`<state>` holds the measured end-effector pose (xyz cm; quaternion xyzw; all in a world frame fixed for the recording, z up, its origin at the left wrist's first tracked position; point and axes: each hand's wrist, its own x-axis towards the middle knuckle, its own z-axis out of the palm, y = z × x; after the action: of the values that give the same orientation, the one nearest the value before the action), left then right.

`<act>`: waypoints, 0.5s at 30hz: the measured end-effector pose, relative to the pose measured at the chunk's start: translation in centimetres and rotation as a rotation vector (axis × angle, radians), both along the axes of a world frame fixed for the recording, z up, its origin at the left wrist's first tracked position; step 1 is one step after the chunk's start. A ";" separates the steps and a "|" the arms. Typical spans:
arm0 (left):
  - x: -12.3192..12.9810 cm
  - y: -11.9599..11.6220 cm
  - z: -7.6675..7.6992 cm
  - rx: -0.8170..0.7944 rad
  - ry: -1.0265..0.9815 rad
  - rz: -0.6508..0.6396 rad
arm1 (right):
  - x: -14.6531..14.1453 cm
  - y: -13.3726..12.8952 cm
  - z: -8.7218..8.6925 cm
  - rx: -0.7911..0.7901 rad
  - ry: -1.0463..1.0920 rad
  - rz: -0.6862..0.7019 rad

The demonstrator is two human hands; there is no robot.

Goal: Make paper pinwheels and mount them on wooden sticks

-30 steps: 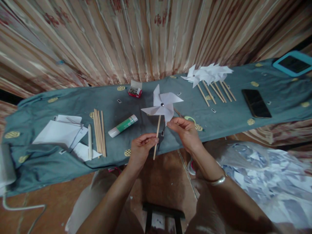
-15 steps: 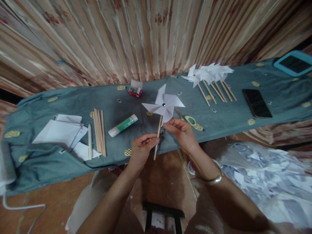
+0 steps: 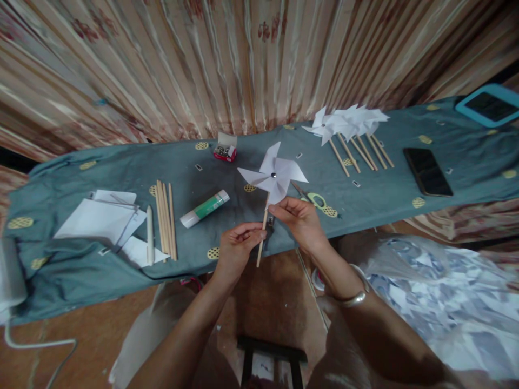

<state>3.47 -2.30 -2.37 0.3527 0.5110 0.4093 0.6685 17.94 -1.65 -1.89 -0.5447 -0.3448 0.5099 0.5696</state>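
Observation:
A white paper pinwheel [image 3: 288, 170] on a wooden stick is held up over the table, its metal pin head at the centre facing me. My left hand [image 3: 240, 243] pinches the stick low down, between thumb and fingers. Closed at the lower blade, beside the top of the stick, are the fingers of my right hand [image 3: 298, 219]; the thumb and forefinger pinch the paper there. Behind my right hand lie scissors [image 3: 316, 200] with yellow-green handles, partly covered by it. A green and white glue stick [image 3: 205, 208] lies left of the pinwheel.
Several finished pinwheels [image 3: 352, 121] lie at the back right, near a black phone [image 3: 427, 171] and a blue-framed device [image 3: 488, 102]. A small red box of pins [image 3: 225, 151] stands behind. Loose sticks [image 3: 165, 221], a white pen-like tool [image 3: 150, 235] and paper sheets [image 3: 93, 221] lie left.
The pinwheel's blades have turned slightly clockwise. My right fingers have shifted a little left, closer to the stick; my left hand has barely moved.

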 end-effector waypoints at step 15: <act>-0.6 0.0 -0.4 -0.028 0.017 -0.021 | 5.6 0.4 0.7 0.121 -0.250 -0.343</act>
<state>2.84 -2.26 -2.75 0.3520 0.5187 0.3921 0.6733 23.51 -1.26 -1.20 -0.6191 -0.3451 0.3124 0.6324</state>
